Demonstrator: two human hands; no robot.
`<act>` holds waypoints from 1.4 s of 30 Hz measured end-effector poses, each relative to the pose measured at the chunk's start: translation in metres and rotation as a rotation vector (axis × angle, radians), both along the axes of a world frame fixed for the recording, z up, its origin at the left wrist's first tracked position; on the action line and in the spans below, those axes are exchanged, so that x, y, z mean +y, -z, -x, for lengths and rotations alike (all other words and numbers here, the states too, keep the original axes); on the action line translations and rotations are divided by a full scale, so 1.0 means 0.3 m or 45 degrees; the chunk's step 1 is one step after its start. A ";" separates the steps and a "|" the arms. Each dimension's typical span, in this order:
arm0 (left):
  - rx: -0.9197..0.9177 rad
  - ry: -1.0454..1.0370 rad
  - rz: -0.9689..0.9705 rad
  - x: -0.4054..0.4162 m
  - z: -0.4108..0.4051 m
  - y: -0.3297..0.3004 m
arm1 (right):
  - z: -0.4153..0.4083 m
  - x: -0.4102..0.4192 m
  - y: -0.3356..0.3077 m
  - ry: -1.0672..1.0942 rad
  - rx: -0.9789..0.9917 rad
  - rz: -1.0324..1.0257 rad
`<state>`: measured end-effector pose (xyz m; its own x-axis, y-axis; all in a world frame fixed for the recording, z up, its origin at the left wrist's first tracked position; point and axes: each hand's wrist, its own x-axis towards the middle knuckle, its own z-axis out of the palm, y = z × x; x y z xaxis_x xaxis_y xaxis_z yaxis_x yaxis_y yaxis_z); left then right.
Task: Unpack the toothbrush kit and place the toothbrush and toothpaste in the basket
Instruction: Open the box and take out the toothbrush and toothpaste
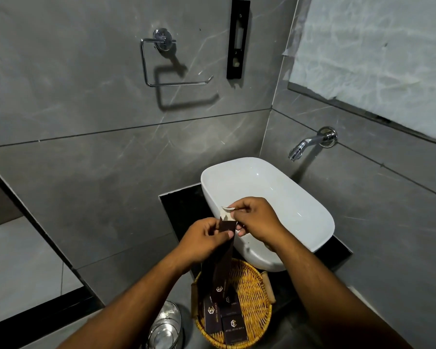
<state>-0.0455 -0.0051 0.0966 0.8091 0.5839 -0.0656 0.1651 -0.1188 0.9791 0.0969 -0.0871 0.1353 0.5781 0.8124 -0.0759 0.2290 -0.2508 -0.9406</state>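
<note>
A steel bin (165, 323) stands on the floor at lower left. Above it, the left hand (203, 239) grips the upper part of a long dark toothbrush kit box (222, 263), held upright over a round wicker basket (254, 283) on the black desk (181, 210). Small dark branded boxes (233, 326) lie in the basket. The right hand (256, 220) pinches the box's pale top flap (227, 212), pulled open. Behind sits a white basin (264, 195), with a chrome wall tap (310, 143) at right.

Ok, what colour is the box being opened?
Dark brown box with a pale logo and pale inner flap; the head view shows it.
</note>
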 end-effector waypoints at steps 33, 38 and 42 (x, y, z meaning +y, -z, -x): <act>1.358 0.880 -0.796 0.124 -0.203 -0.363 | 0.087 -0.001 0.235 0.230 1.299 -0.164; 1.497 0.880 -0.776 0.104 -0.234 -0.389 | 0.085 -0.007 0.231 0.273 1.300 -0.100; 1.487 0.843 -0.743 0.129 -0.231 -0.380 | 0.070 -0.021 0.236 0.289 1.294 -0.084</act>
<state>0.0240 0.0335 0.2106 0.5883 0.3072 -0.7480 0.5729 -0.8111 0.1174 0.0758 -0.0933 0.0644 0.4059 0.7130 -0.5717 -0.7243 -0.1305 -0.6770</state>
